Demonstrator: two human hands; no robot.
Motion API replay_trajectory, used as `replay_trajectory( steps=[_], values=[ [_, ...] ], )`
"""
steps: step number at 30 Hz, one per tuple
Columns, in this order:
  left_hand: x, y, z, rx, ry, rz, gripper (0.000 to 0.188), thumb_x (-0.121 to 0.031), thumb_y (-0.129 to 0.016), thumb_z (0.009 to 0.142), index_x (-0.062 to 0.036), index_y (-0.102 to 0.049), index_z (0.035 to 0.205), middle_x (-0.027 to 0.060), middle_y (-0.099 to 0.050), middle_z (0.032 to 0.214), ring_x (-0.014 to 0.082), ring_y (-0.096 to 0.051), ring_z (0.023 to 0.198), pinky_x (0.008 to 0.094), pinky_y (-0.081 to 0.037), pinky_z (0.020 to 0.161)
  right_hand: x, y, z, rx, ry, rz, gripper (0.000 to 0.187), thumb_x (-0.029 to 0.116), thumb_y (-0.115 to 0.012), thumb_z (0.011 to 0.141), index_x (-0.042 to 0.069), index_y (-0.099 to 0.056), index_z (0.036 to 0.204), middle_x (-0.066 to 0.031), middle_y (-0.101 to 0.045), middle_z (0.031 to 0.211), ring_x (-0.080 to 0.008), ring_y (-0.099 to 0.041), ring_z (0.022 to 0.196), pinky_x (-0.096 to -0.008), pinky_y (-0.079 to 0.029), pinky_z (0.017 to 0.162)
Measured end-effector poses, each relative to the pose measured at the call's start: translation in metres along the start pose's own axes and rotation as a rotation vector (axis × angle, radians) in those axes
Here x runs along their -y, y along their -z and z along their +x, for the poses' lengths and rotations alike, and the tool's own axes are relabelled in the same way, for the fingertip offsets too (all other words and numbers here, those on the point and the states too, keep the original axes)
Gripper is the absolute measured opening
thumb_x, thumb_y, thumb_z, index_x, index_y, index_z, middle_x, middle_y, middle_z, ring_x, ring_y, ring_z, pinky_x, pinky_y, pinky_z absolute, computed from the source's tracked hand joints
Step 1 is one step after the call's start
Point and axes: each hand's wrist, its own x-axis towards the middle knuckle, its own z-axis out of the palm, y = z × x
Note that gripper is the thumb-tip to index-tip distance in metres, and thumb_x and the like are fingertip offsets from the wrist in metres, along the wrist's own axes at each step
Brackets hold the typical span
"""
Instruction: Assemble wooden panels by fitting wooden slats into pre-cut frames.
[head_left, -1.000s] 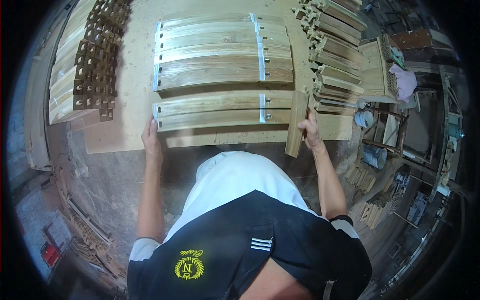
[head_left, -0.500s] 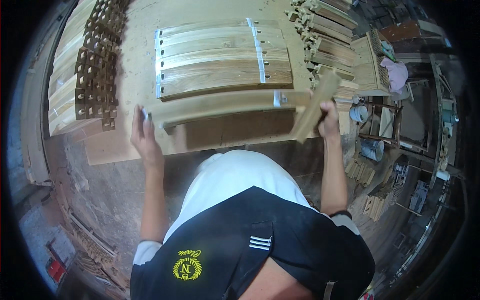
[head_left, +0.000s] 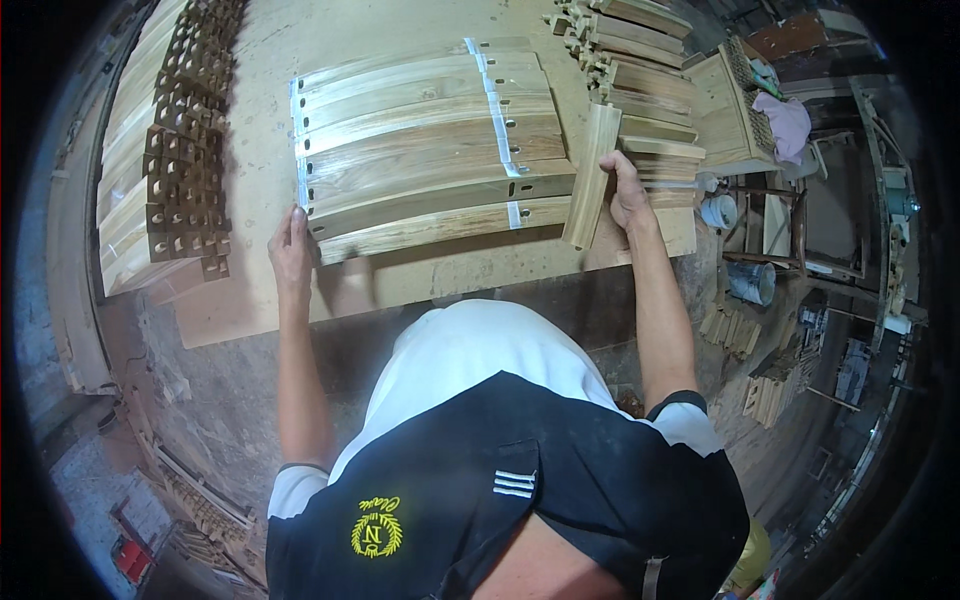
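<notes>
Several slotted boards (head_left: 425, 142) lie on the worktop (head_left: 235, 308); the left hand (head_left: 291, 255) touches one's end, grip unclear; the right hand (head_left: 630, 195) grasps a short wooden bar (head_left: 591, 182).

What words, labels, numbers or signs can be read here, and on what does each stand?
Dark apron: yellow stitched lettering and a wreath emblem; I won't copy the wording.
Wooden boards: no lettering that I can make out, only pale strips.
Grey bucket at right: any marking is too small to read.
</notes>
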Motion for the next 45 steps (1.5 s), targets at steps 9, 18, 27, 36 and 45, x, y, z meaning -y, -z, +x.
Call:
replay_trajectory(
  steps=[9,18,27,36,45],
  values=[
    [0.041,-0.002,-0.014,0.014,-0.162,-0.298,0.064,-0.041,-0.043,0.105,0.0088,-0.038,0.145,0.0239,-0.044,0.147,0.0298,-0.041,0.139,0.0421,-0.030,0.116,-0.027,0.039,-0.009,0.154,-0.079,0.072,0.043,0.027,-0.060,0.080,-0.002,-0.063,0.113,-0.0087,-0.066,0.096,-0.0208,-0.063,0.101,-0.0361,-0.049,0.097],
    [-0.063,-0.115,-0.090,0.045,-0.620,0.347,0.065,-0.024,-0.075,0.083,0.0025,-0.051,0.137,0.0213,-0.060,0.132,0.0321,-0.057,0.122,0.0414,-0.042,0.104,0.014,0.006,-0.025,-0.201,0.602,-0.037,0.055,0.048,-0.079,0.081,0.002,-0.065,0.108,-0.0035,-0.062,0.092,-0.0151,-0.059,0.085,-0.0313,-0.048,0.080],
    [-0.165,-0.250,-0.064,0.366,-0.481,-0.388,0.066,-0.032,-0.072,0.085,0.0018,-0.050,0.138,0.0234,-0.059,0.130,0.0294,-0.057,0.124,0.0406,-0.043,0.105,-0.033,-0.053,-0.010,-0.070,0.943,-0.198,0.057,0.054,-0.066,0.091,0.004,-0.060,0.117,-0.0083,-0.069,0.097,-0.0190,-0.066,0.086,-0.0307,-0.050,0.076],
    [-0.178,-0.247,-0.117,0.233,-0.803,-0.392,0.036,-0.028,-0.075,0.074,0.0010,-0.058,0.089,0.0159,-0.058,0.082,0.0296,-0.059,0.076,0.0369,-0.049,0.070,-0.053,-0.041,-0.056,0.073,1.172,-0.502,0.031,0.033,-0.070,0.089,0.008,-0.063,0.106,-0.0158,-0.065,0.087,-0.0345,-0.064,0.078,-0.0410,-0.050,0.068],
    [-0.147,-0.238,-0.145,0.109,-0.936,-0.387,0.041,-0.032,-0.076,0.074,-0.0013,-0.053,0.089,0.0139,-0.050,0.078,0.0327,-0.053,0.070,0.0389,-0.043,0.064,-0.076,-0.050,-0.097,0.328,0.942,-0.636,0.033,0.026,-0.066,0.094,0.002,-0.059,0.115,-0.0183,-0.062,0.105,-0.0325,-0.059,0.099,-0.0414,-0.045,0.086]
  ],
)
